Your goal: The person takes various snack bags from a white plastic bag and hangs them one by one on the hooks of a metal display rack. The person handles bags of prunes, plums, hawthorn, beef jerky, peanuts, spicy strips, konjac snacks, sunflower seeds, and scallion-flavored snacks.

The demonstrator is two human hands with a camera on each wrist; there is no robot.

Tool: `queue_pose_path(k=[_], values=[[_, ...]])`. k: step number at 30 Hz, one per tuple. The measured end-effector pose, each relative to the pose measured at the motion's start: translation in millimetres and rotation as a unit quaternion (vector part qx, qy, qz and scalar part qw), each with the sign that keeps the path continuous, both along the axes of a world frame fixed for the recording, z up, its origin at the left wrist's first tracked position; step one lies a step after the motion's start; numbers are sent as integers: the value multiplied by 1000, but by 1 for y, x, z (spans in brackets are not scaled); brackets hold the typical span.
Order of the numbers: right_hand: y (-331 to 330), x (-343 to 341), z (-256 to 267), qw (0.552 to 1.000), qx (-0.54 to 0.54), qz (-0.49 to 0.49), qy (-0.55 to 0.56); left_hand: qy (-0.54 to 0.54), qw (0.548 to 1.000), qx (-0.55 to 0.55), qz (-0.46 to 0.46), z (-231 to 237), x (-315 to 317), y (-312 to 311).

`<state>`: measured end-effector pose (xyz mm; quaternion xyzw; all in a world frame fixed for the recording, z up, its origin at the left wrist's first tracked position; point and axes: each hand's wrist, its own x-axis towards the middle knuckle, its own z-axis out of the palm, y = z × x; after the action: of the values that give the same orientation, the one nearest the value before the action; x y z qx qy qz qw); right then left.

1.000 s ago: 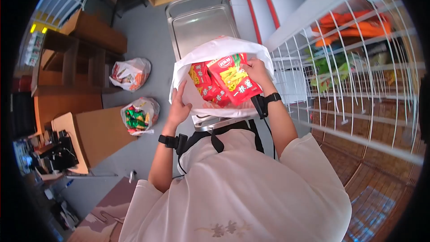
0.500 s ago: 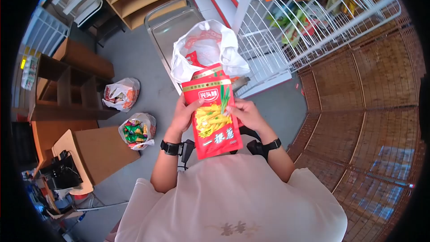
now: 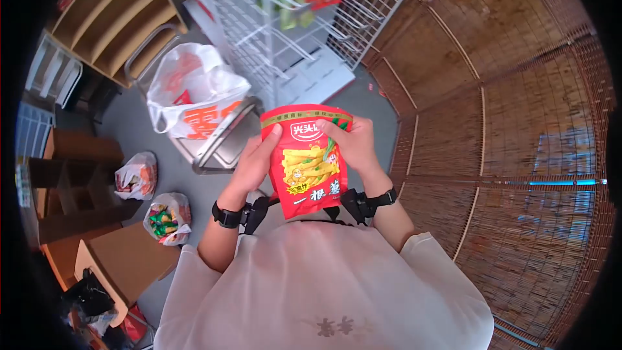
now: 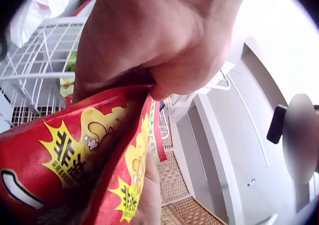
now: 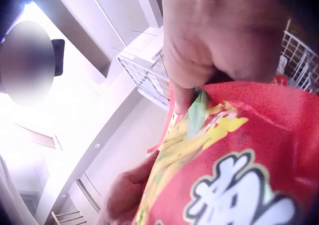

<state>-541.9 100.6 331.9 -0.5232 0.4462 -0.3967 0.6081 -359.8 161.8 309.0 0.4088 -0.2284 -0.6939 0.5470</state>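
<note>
Both hands hold red snack packets (image 3: pixel 310 175), printed with yellow strips and a green onion, upright in front of the chest. The left wrist view shows two packets (image 4: pixel 65 150), one behind the other with a gap between them. My left hand (image 3: pixel 254 161) grips the upper left edge, its thumb on the front face. At the upper right edge, my right hand (image 3: pixel 358 149) pinches with the thumb over the printed front. The fingers behind the packets are hidden in the head view. Left of the hands, a white plastic bag (image 3: pixel 223 87) stands open with a bit of red inside.
The bag sits on a metal cart (image 3: pixel 217 159). Ahead stands a white wire rack (image 3: pixel 269 58) with some packets hanging on it. A woven screen (image 3: pixel 447 123) lines the right. Two filled bags, one white (image 3: pixel 139 172) and one clear (image 3: pixel 170 217), stand on the floor at left.
My hands came out of the bag with red packets and brought them to the chest. The view has turned right, so bag and cart now lie to the left.
</note>
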Motion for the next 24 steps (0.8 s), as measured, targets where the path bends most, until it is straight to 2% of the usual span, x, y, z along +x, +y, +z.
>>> queue_pose_path(k=[2, 4, 6, 8, 10, 14, 16, 18, 20, 22, 24], values=[[-8, -44, 1, 998, -4, -38, -42, -180, 980, -85, 5, -2, -50, -16], [-15, -82, 5, 998, -6, -56, -37, -152, 985, -82, 17, 2, -95, -27], [-23, -114, 9, 997, -5, -72, -34, -66, 995, -77, 10, 2, -126, -41], [-31, -140, 13, 993, 20, -45, -105, -51, 996, -73, -3, 11, -148, -51], [-42, -154, 8, 994, 20, -41, -103, -31, 998, -52, 2, 24, -160, -59], [-66, -156, 13, 989, 11, -23, -148, -50, 996, -67, 11, 23, -164, -77], [-83, -149, 19, 989, 11, -4, -145, -123, 989, -78, 20, 27, -159, -87], [-100, -142, 23, 990, 7, 18, -141, -136, 988, -78, 13, 32, -146, -100], [-117, -131, 24, 997, 26, 45, -54, -162, 981, -103, 5, 33, -138, -109], [-135, -106, 28, 997, 23, 45, -59, -192, 974, -118, 5, 38, -119, -122], [-154, -82, 31, 998, -36, 59, -3, -220, 968, -116, -14, 39, -90, -134]])
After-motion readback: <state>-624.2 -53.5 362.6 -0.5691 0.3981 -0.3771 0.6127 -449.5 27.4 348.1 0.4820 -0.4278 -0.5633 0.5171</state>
